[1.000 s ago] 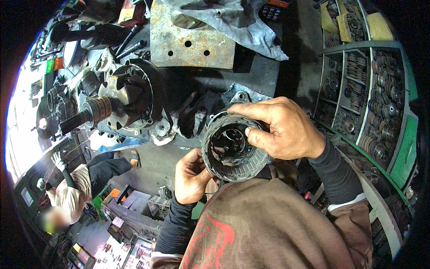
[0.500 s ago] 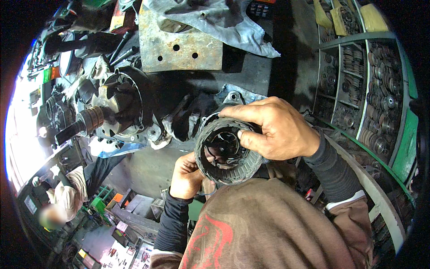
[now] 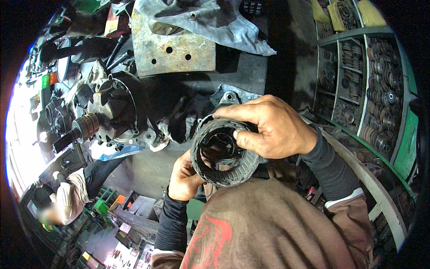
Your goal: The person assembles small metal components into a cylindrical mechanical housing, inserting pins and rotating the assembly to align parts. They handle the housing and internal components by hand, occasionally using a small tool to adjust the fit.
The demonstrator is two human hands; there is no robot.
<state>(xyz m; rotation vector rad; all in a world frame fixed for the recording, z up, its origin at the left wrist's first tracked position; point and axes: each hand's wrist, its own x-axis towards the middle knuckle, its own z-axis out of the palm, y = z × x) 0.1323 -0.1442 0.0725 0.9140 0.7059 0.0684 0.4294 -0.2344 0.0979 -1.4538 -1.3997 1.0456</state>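
A dark ring-shaped stator (image 3: 224, 175) with slots around its inner wall is held up before my body. My right hand (image 3: 273, 127) grips its upper right rim, thumb inside the opening and fingers over the outside. Against its lower left side my left hand (image 3: 182, 177) is closed, its fingertips partly hidden behind the ring. A loop of thin wire or band shows at the ring's upper left edge. On the bench to the left lies a claw-pole rotor (image 3: 109, 105) with its shaft pointing left, seated in a metal housing.
A rusty metal plate (image 3: 172, 60) with three holes lies at the back, partly under a grey cloth (image 3: 215, 20). Shelves (image 3: 342, 103) packed with metal parts stand at the right. Another person (image 3: 71, 197) is at the far left. A bracket (image 3: 230, 96) sits behind the ring.
The view has shifted slightly, and the bench things sit a little further left. Both hands keep their hold on the stator, which has barely moved. The person at far left has shifted a little.
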